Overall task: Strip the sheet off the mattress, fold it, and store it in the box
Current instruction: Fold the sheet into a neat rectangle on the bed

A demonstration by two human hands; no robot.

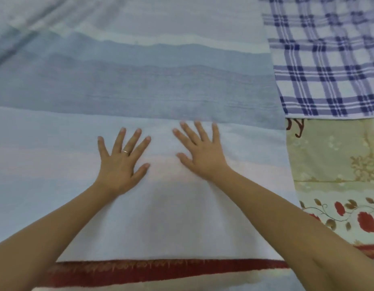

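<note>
Head view, folding stage. The sheet (139,80), banded in pale blue, grey-blue and pink, lies spread across most of the frame. A lighter layer appears to be folded over it in the lower half, with its far edge running across mid-frame just beyond the fingertips. The left hand (121,162), which wears a ring (125,151), and the right hand (202,152) both lie palm-down on this layer at centre frame, close together but apart. Their fingers are straight and splayed, pressing the cloth and grasping nothing. A checked cloth (328,59) fills the upper right, and a floral fabric (339,175) lies below it at right, beside the sheet's right edge. A red band (160,269) shows along the sheet's near edge at the bottom. The box is not in view. Probable risks: pressing outward from the centre could drag the top layer over the one beneath, so that the edges no longer meet. Diagonal creases at upper left, if not smoothed, may be folded in. When the sheet is next lifted, the neighbouring cloths at right could be caught up with it.
</note>
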